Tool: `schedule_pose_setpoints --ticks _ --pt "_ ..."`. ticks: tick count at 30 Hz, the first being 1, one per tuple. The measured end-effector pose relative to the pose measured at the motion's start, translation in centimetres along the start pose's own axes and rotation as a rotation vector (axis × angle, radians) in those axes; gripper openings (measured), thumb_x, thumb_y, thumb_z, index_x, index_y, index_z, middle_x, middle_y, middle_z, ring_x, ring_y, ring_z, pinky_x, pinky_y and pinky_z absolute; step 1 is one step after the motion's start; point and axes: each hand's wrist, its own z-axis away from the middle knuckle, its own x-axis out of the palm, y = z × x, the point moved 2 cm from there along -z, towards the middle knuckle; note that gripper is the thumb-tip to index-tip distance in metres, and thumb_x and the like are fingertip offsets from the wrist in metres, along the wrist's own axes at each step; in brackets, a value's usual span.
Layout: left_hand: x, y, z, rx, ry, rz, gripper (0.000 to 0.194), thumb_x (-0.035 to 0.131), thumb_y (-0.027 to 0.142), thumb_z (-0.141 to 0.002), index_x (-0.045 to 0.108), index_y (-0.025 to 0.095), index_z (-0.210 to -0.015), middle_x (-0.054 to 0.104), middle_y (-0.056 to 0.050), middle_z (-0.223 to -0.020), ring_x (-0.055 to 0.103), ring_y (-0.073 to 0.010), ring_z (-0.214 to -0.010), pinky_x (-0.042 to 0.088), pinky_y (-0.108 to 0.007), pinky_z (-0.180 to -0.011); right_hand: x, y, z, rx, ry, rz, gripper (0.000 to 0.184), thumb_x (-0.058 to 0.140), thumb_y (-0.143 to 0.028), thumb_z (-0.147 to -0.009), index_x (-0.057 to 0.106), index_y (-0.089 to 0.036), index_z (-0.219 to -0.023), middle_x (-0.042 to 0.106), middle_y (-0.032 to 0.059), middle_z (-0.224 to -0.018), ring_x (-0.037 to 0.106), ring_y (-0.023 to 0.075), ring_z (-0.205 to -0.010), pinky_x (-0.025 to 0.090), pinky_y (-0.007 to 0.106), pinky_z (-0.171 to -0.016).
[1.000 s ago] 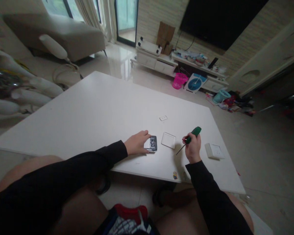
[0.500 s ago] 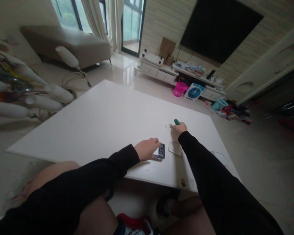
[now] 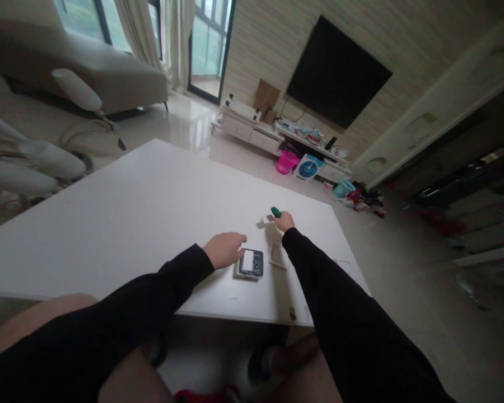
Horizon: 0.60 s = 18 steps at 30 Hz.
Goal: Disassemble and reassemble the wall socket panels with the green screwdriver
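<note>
My right hand [image 3: 284,221] is closed around a green-handled tool [image 3: 276,212], whose working end I cannot make out. A small pale rectangular piece [image 3: 266,219] is at its fingertips, raised off the table with a shadow beneath. My left hand [image 3: 225,249] is just left of a square white device [image 3: 252,264] with a dark, circuit-patterned face and a white label. Its thumb and fingers are apart, with the thumb by the device's upper left corner. Between the device and my right forearm lies a shallow white square cover [image 3: 279,256], partly hidden by the sleeve.
The white table [image 3: 151,207] carries a small brown object [image 3: 293,313] near its front edge and a thin clear piece [image 3: 345,268] at the right. White rounded lamp-like parts [image 3: 78,89] stand at the left. A pink basket [image 3: 286,162] and blue fan [image 3: 308,167] are on the floor beyond.
My right hand has lifted the small pale piece off the table, the green-handled tool still in its grip. My left hand has let go of the device and drawn left. The view has shifted.
</note>
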Motion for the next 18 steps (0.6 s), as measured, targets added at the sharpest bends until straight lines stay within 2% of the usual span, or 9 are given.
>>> schedule_pose_setpoints --ticks 3,5,6,8,11,14,16,18 --pt "-0.9 -1.5 -1.6 -0.106 0.057 0.252 0.040 0.043 0.041 -0.099 0.063 0.013 -0.118 0.075 -0.019 -0.112 0.076 -0.0301 -0.094 0.059 -0.045 -0.087 -1.7 -2.2 2.9 -0.161 0.081 0.031 0.023 0.065 -0.038 -0.100 0.071 -0.018 -0.109 0.074 0.0100 -0.112 0.069 0.0265 -0.108 0.054 0.037 -0.089" --pt "-1.3 -1.9 -2.4 -0.147 0.063 0.422 0.050 0.033 0.049 -0.101 0.059 0.012 -0.121 0.072 -0.023 -0.122 0.078 -0.0286 -0.094 0.062 -0.042 -0.081 -2.8 -3.7 5.4 -0.287 0.129 0.050 0.017 0.068 -0.034 -0.096 0.071 -0.021 -0.106 0.074 0.0090 -0.115 0.067 0.0263 -0.110 0.049 0.033 -0.087" --pt "-1.4 -1.8 -2.6 -0.149 0.058 0.491 0.052 0.035 0.053 -0.100 0.059 0.012 -0.120 0.071 -0.024 -0.125 0.078 -0.0284 -0.097 0.063 -0.041 -0.082 -3.3 -4.4 6.6 -0.346 0.143 0.059 0.016 0.068 -0.034 -0.095 0.070 -0.022 -0.105 0.074 0.0081 -0.115 0.067 0.0257 -0.109 0.048 0.032 -0.086" --pt "-1.0 -1.3 -2.6 -0.131 0.017 0.622 0.055 0.048 0.061 -0.092 0.061 0.014 -0.117 0.072 -0.022 -0.126 0.078 -0.0287 -0.100 0.064 -0.041 -0.085 -4.0 -5.6 8.9 -0.445 0.154 0.074 0.014 0.068 -0.036 -0.094 0.070 -0.024 -0.101 0.074 0.0059 -0.113 0.067 0.0238 -0.103 0.045 0.031 -0.081" --pt "0.0 -0.6 -2.3 -0.135 -0.049 0.806 0.053 0.073 0.058 -0.076 0.065 0.016 -0.108 0.076 -0.017 -0.116 0.079 -0.0275 -0.096 0.063 -0.041 -0.090 -4.6 -6.6 11.3 -0.537 0.159 0.079 0.011 0.067 -0.035 -0.093 0.069 -0.025 -0.095 0.074 0.0037 -0.108 0.067 0.0215 -0.095 0.043 0.029 -0.076" --pt "-0.3 -1.4 -2.2 -0.203 -0.051 0.709 0.042 0.079 0.048 -0.075 0.067 0.015 -0.098 0.079 -0.013 -0.101 0.079 -0.0253 -0.089 0.063 -0.039 -0.088 -4.9 -6.5 12.4 -0.574 0.165 0.041 0.008 0.066 -0.029 -0.091 0.069 -0.025 -0.097 0.074 0.0035 -0.107 0.066 0.0217 -0.095 0.042 0.029 -0.075" --pt "-1.9 -3.3 -2.4 -0.271 -0.044 0.567 0.032 0.078 0.040 -0.079 0.069 0.014 -0.095 0.078 -0.010 -0.091 0.078 -0.0249 -0.086 0.062 -0.037 -0.085 -5.0 -5.5 12.7 -0.577 0.168 -0.008 0.015 0.066 -0.025 -0.088 0.069 -0.025 -0.103 0.074 0.0040 -0.109 0.065 0.0224 -0.098 0.042 0.029 -0.077" --pt "-4.4 -6.1 -2.4 -0.367 -0.021 0.396 0.023 0.077 0.034 -0.084 0.070 0.013 -0.089 0.076 -0.008 -0.082 0.076 -0.0250 -0.084 0.062 -0.037 -0.084 -4.9 -3.8 12.8 -0.560 0.163 -0.063 0.016 0.066 -0.023 -0.087 0.069 -0.024 -0.103 0.075 0.0048 -0.105 0.065 0.0229 -0.096 0.043 0.029 -0.078"
